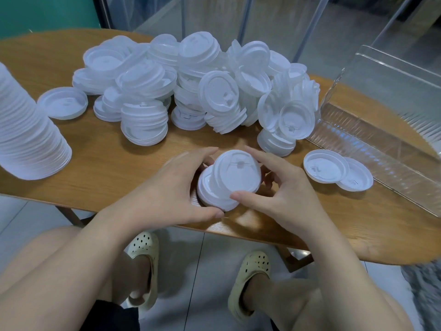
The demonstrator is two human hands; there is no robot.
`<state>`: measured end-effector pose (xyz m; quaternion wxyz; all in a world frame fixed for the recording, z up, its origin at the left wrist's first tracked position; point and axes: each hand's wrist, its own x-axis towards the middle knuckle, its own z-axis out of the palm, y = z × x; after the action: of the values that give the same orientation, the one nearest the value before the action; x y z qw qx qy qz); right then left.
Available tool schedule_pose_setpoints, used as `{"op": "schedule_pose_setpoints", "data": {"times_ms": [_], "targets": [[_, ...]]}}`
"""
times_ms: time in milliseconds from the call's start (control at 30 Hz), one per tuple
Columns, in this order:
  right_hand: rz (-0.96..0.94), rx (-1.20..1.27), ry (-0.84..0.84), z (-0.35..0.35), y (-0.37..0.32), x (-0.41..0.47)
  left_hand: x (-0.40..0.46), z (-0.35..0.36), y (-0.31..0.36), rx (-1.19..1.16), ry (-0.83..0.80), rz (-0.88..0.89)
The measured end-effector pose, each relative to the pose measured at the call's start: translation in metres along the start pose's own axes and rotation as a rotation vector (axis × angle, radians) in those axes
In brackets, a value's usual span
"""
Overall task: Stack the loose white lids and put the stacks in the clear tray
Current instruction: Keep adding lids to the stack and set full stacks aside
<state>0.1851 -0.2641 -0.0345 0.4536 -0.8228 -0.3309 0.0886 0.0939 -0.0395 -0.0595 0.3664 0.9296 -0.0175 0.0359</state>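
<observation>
I see left hand and right hand both curled round short lid stack, grip closed on it from either side, stack tilted, low over near edge of bench. Loose lid heap behind. Clear tray at right; two lids just beside it. Tall stack at left.

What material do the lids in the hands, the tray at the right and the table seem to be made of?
Lids: probably thin moulded plastic, white, slightly translucent, with pressed ridges and a sip tab.
Tray: clear rigid plastic, perhaps acrylic; the table shows through its glossy walls.
Table: wood or wood veneer, with visible grain and a soft sheen.
</observation>
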Motion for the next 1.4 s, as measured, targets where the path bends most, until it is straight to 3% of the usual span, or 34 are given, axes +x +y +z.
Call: {"op": "schedule_pose_setpoints", "data": {"times_ms": [967,1100,1233,1400], "targets": [[-0.004,-0.09,-0.121,0.011,0.002,0.008,-0.003,-0.006,0.0,-0.03,0.017,0.027],[0.031,-0.017,0.104,0.007,0.012,0.014,-0.003,-0.007,0.001,-0.043,0.015,-0.004],[0.001,-0.253,0.393,0.003,0.03,0.036,-0.004,-0.007,0.001,-0.067,0.012,-0.035],[-0.008,-0.389,0.529,0.005,0.05,0.073,-0.004,-0.006,0.001,-0.066,0.009,-0.029]]}}
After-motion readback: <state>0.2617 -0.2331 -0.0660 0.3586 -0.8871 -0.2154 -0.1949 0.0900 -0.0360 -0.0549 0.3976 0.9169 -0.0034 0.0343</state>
